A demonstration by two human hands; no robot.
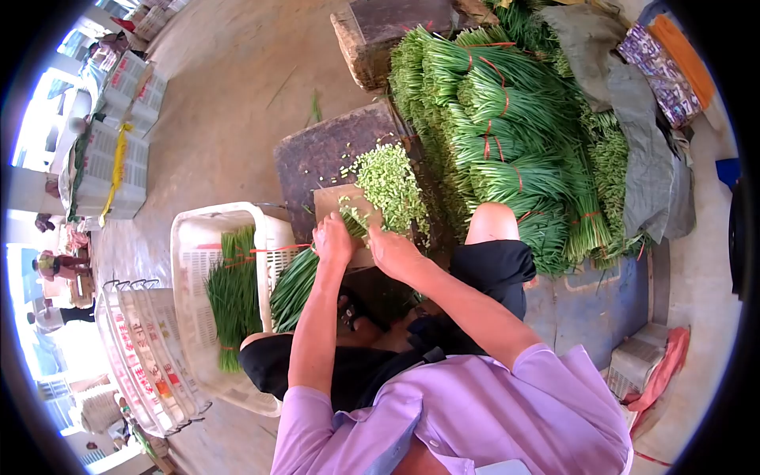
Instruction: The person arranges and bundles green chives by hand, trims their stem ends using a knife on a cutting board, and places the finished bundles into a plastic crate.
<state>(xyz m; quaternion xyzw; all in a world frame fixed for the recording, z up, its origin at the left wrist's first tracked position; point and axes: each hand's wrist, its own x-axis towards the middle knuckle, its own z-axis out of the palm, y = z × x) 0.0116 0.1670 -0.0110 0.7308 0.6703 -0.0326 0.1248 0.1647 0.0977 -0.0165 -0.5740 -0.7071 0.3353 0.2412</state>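
My left hand (332, 241) is closed round a bundle of garlic chives (291, 291), whose leaves trail down to the left. A red tie shows at its wrist side. My right hand (394, 252) is closed beside the bundle's pale cut ends (353, 216); whatever it grips is hidden. Beneath both hands is a brown cardboard sheet (326, 203) on a dark wooden block (313, 154). Chopped pale green stem pieces (389, 184) are heaped on the block, just beyond my right hand.
At left, a white plastic basket (184, 297) holds a tied chive bundle (236, 293). Many red-tied chive bundles (514, 127) are stacked at right, partly under grey sheeting (645, 134). Another wooden block (368, 59) stands beyond. White crates (146, 356) line the left side.
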